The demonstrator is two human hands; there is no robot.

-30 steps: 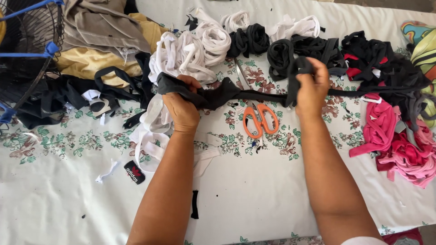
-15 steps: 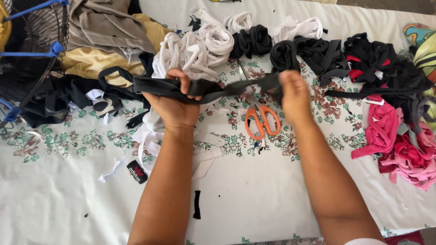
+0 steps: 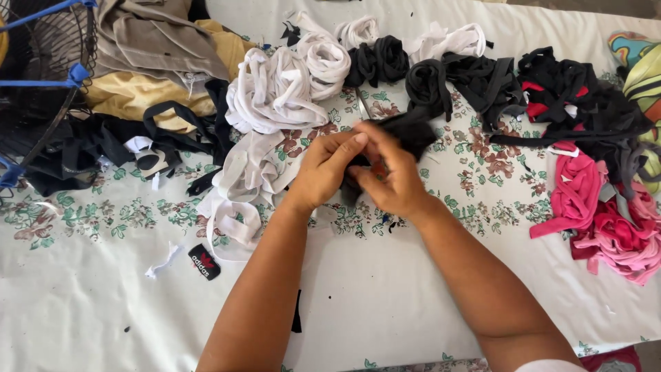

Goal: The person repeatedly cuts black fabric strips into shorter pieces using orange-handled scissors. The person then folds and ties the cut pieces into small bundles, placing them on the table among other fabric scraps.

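Note:
My left hand (image 3: 329,169) and my right hand (image 3: 389,176) meet over the middle of the table, both closed on a bunched black fabric strip (image 3: 412,131) that sticks up past my fingers. The scissors seen earlier are hidden under my hands. Just behind the hands lie rolled black strip bundles (image 3: 377,60) and white strip bundles (image 3: 275,93). Loose white strips (image 3: 237,200) trail to the left of my left wrist.
A floral tablecloth (image 3: 103,289) covers the table. Beige and yellow garments (image 3: 151,62) and black scraps (image 3: 103,148) lie at the back left by a blue-framed wire fan (image 3: 41,83). Pink strips (image 3: 606,213) and dark fabric (image 3: 578,96) pile at the right. A small black label (image 3: 204,262) lies near the white strips.
My hands, which held the black strip stretched wide apart, have come together at the centre, gathering the strip into a bunch and covering the orange scissors.

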